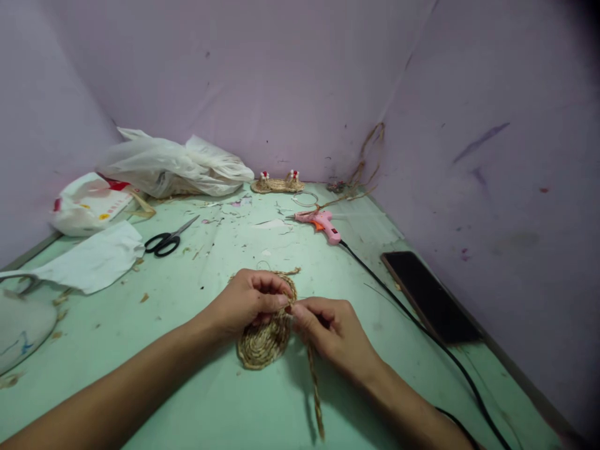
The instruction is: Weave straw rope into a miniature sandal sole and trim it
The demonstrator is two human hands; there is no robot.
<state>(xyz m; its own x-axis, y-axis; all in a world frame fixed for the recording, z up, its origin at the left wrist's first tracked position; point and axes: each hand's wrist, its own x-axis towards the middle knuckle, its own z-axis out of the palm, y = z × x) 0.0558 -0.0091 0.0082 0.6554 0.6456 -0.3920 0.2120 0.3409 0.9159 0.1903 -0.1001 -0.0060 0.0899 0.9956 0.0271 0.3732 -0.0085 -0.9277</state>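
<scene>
A woven straw piece (264, 342), coiled in an oval, is held over the green table near the middle. My left hand (255, 300) is closed on its upper part, thumb and fingers pinching near the edge. Right beside it, my right hand (330, 325) pinches the braided straw cord at the piece's right edge, fingertips almost touching those of the left. The cord's loose end (316, 394) hangs down below my right hand. Part of the woven piece is hidden behind my left hand.
A pink glue gun (323, 226) lies beyond the hands, its black cable (398, 301) running to the lower right past a phone (431, 297). Black scissors (169, 240) and white cloth (100, 256) lie left. Plastic bags (178, 165) and a small straw piece (277, 185) sit at the back.
</scene>
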